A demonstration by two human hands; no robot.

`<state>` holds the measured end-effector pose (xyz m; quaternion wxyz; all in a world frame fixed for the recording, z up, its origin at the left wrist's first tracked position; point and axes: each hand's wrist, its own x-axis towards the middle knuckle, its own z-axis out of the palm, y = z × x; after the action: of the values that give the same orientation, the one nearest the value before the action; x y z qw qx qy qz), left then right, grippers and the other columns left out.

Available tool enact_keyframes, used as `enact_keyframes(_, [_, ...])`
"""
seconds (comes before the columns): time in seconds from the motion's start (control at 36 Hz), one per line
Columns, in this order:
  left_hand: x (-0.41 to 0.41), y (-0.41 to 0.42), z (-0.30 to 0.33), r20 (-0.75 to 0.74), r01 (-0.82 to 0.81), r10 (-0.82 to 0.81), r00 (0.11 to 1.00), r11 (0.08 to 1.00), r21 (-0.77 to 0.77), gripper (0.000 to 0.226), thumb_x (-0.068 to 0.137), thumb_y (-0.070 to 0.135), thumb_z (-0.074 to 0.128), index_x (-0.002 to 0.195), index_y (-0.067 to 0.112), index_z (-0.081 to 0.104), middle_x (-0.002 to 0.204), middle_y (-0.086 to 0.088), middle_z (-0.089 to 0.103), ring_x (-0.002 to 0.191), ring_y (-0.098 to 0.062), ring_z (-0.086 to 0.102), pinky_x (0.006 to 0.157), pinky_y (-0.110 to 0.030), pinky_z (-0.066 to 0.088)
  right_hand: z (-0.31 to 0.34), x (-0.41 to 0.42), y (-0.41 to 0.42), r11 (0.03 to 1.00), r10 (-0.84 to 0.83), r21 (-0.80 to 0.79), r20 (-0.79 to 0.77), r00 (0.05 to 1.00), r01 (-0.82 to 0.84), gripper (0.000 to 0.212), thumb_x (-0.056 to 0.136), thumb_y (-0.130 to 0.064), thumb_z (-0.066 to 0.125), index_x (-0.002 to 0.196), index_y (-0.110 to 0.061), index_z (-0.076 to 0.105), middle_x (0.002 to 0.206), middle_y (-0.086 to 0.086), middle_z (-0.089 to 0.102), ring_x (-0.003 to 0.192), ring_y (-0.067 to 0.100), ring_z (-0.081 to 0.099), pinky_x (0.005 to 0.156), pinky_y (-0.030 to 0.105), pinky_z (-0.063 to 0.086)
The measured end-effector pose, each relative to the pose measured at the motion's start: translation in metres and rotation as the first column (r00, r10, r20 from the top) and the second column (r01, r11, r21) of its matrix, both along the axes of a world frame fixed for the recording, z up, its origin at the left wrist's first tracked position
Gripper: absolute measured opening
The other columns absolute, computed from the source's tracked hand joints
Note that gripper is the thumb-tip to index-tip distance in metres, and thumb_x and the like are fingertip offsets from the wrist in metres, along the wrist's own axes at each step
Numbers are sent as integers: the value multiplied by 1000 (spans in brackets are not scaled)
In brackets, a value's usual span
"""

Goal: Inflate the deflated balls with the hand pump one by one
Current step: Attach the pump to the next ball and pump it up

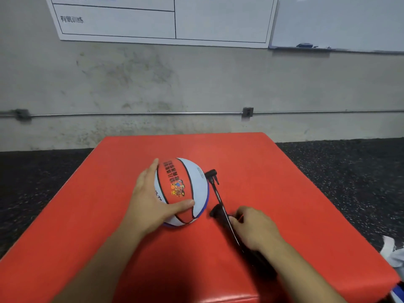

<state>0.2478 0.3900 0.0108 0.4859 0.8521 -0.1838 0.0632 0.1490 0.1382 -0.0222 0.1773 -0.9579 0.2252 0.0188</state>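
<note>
Black plastic is what the right hand (253, 228) has hold of: its fingers are curled round the body of the hand pump (227, 219), about halfway along. Can't see the fingertips well, they're blurry, but the hold looks snug. The pump lies slanted on the red mat (295, 193), w/ its hose going up to the head (212, 174), which sits right at the ball's right side. Can't tell if the needle is in the valve, too small to see

Left hand (150, 200) lies spread on the ball (181, 191): palm on the left side, fingers straight up along it, thumb pressed across the front. It isn't squeezing, just keeping the ball from rolling

The ball is orange and pale blue w/ black lines, and sits near the middle of the mat. It looks round already, so prob. firm enough to roll off if let go. Rubber skin like that is likely grippy, not slippy, and light. Best to cup it from the side as now. The pump is prob. stiff and light; hold the body w/ one hand, pull the handle w/ the other

Behind are a grey wall (196, 84) and a whiteboard (338, 20)
</note>
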Motion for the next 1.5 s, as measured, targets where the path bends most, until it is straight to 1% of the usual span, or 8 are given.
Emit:
enact_keyframes(0.17, [-4, -1, -10, 142, 12, -19, 990, 999, 47, 132, 45, 80, 83, 159, 44, 28, 158, 14, 35, 149, -10, 31, 123, -45, 33, 12, 16, 9, 871, -139, 462, 555, 820, -165, 22, 102, -41, 63, 118, -27, 70, 112, -15, 71, 101, 2, 65, 87, 16, 46])
enact_keyframes(0.36, [-12, 3, -16, 240, 29, -41, 970, 998, 52, 123, 49, 75, 85, 156, 43, 34, 155, 17, 39, 146, -10, 37, 118, -50, 39, 9, 30, 38, 564, -364, 772, 551, 751, -294, 12, 97, -23, 74, 108, -19, 72, 78, -20, 61, 77, 6, 58, 77, 26, 49])
enact_keyframes(0.86, [-19, 12, -21, 242, 45, -62, 968, 996, 77, 129, 49, 75, 85, 160, 39, 29, 159, 13, 34, 148, -8, 33, 120, -46, 37, 2, 38, 49, 751, -273, 628, 576, 771, -204, 29, 89, -62, 47, 96, -40, 64, 88, -11, 75, 85, 17, 75, 86, 50, 59])
enact_keyframes(1.0, [-15, 20, -22, 174, 1, -5, 985, 1000, 22, 138, 45, 79, 85, 162, 35, 26, 160, 14, 32, 150, -1, 28, 124, -42, 32, 18, 38, 45, 486, -541, 838, 511, 668, -247, 13, 111, -24, 48, 105, -18, 58, 93, 5, 75, 81, 24, 78, 70, 37, 60])
enact_keyframes(1.11, [-17, 25, -21, 74, 70, -71, 995, 997, 15, 156, 31, 79, 92, 162, 44, 15, 164, 22, 20, 154, 2, 18, 125, -39, 26, 9, 44, 39, 629, -469, 757, 552, 690, -178, 8, 107, -17, 57, 106, -22, 62, 84, -5, 73, 83, 22, 75, 84, 43, 60])
enact_keyframes(1.31, [-15, 30, -22, 119, 15, -11, 993, 999, -36, 135, 43, 72, 92, 159, 44, 29, 154, 29, 36, 144, 10, 32, 120, -30, 31, 13, 34, 49, 885, -187, 457, 526, 830, -90, 61, 101, -43, 63, 156, -28, 42, 150, -1, 54, 142, 16, 49, 116, 34, 39])
enact_keyframes(1.39, [-16, 36, -17, 11, 34, -33, 999, 978, -208, 128, 45, 64, 98, 155, 41, 37, 147, 16, 56, 135, -6, 55, 116, -42, 45, 25, 25, 60, 802, -103, 533, 567, 817, -269, 67, 95, -57, 67, 155, -45, 41, 158, -16, 45, 145, 0, 40, 119, 27, 35])
enact_keyframes(1.5, [-30, 39, 1, -80, 1, -47, 996, 866, -501, 104, 56, 51, 91, 149, 27, 49, 135, 8, 70, 123, -10, 67, 102, -27, 54, 37, 8, 75, 549, 43, 648, 609, 792, -528, 88, 84, -48, 83, 157, -45, 35, 161, -26, 37, 139, -19, 36, 102, 1, 35])
